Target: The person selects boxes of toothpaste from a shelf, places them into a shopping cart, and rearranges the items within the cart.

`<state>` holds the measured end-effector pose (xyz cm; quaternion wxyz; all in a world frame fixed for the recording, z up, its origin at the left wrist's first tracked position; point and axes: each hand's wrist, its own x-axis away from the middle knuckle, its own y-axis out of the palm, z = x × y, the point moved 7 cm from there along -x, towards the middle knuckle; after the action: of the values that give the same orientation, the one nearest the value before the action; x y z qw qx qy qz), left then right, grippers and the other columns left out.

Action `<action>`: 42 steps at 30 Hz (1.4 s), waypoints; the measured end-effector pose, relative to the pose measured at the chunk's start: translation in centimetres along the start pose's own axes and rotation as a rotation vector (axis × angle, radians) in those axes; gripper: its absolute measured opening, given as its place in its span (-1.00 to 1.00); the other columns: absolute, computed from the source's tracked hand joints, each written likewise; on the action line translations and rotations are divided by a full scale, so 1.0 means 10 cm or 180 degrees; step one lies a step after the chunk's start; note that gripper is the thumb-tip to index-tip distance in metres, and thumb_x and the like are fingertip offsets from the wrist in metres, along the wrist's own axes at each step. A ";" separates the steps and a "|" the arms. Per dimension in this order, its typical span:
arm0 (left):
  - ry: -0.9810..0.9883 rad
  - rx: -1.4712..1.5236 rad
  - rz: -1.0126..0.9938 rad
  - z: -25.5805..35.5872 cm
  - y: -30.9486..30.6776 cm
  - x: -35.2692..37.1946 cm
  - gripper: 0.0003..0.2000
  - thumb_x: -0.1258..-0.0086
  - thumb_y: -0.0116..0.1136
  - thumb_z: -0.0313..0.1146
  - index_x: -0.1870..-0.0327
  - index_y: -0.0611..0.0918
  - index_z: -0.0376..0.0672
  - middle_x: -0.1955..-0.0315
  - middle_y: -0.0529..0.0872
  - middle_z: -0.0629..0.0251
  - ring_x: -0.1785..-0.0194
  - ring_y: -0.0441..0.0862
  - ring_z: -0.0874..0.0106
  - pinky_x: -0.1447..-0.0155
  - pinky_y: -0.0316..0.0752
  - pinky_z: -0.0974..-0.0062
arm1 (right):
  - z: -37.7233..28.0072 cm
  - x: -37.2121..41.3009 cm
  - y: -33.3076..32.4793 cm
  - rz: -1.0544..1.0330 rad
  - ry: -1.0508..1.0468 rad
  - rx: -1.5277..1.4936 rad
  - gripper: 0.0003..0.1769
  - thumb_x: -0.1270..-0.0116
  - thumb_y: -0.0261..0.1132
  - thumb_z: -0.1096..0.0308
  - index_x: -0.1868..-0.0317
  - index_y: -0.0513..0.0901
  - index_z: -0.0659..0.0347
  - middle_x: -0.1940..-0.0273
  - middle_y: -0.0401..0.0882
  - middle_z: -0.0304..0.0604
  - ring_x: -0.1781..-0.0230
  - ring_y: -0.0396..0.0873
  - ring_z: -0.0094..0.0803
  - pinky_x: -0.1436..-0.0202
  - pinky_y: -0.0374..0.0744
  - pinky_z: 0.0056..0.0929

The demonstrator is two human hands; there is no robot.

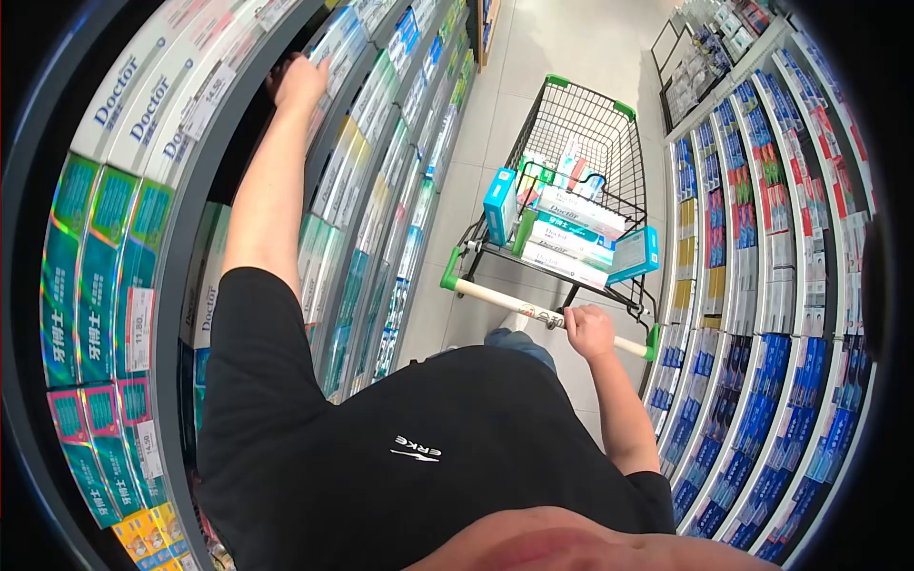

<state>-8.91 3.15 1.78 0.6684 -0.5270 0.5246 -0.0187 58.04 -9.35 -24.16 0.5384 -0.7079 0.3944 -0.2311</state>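
Note:
My left hand [299,82] reaches into the shelf on the left, beside a row of toothpaste boxes [340,43]. Its fingers are partly curled, and their tips are lost in the dark gap, so whatever they touch is hidden. My right hand [590,330] is wrapped round the cream handle [509,302] of a shopping cart. Stacked white and teal boxes [571,238] lie at the cart's near end, with a blue box [500,206] upright on the left and another blue box [635,255] on the right.
Shelves of boxes line the left side, with price tags [140,328] along their edges. Curved racks of packaged goods [738,276] stand on the right. The wire cart [628,157] occupies the tiled aisle [490,105]. A display stand [700,71] is at the back right.

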 end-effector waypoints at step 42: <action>0.2453 0.0784 -0.3594 3.47 0.18 3.28 0.05 -0.07 -0.04 0.88 0.33 0.87 -0.16 0.38 0.86 0.08 0.21 0.86 0.10 0.16 0.69 0.14 | 1.57 -2.40 -0.17 -0.0171 0.0899 -0.0046 -0.54 -0.63 0.24 0.15 -0.41 0.50 0.13 -0.31 0.58 0.15 0.01 0.78 0.19 -0.02 0.74 0.12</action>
<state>29.89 8.71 -25.55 0.3774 -0.5953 0.3642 -0.6087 56.36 19.33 -25.08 0.4661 -0.6826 0.4488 -0.3398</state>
